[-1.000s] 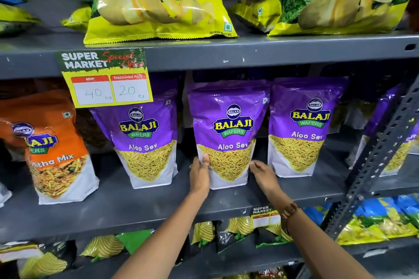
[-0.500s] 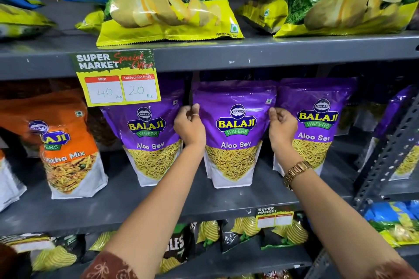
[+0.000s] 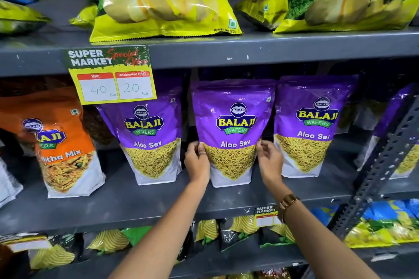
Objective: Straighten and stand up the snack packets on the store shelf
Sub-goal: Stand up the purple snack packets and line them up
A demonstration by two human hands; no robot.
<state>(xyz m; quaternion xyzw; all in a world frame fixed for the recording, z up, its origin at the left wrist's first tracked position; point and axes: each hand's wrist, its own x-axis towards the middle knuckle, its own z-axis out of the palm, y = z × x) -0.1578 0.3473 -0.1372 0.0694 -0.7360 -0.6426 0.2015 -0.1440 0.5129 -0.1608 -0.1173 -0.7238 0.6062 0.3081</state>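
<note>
Three purple Aloo Sev packets stand upright in a row on the grey middle shelf (image 3: 140,206). The middle purple packet (image 3: 233,120) is held from both sides at about mid height. My left hand (image 3: 196,161) presses its left edge with the fingers curled on it. My right hand (image 3: 269,161) pinches its right edge. The left purple packet (image 3: 149,133) and the right purple packet (image 3: 313,124) stand apart from my hands. An orange Mitha Mix packet (image 3: 61,147) leans slightly at the left.
A yellow price tag (image 3: 111,75) hangs from the upper shelf edge. Large chip bags (image 3: 163,0) lie on the top shelf. A perforated metal brace (image 3: 385,165) slants across the right. Dark packets (image 3: 238,231) fill the lower shelf.
Both hands slid down from the upper sides of the middle purple packet to its mid-height edges; a second ago they were at its base. The packet stands straighter.
</note>
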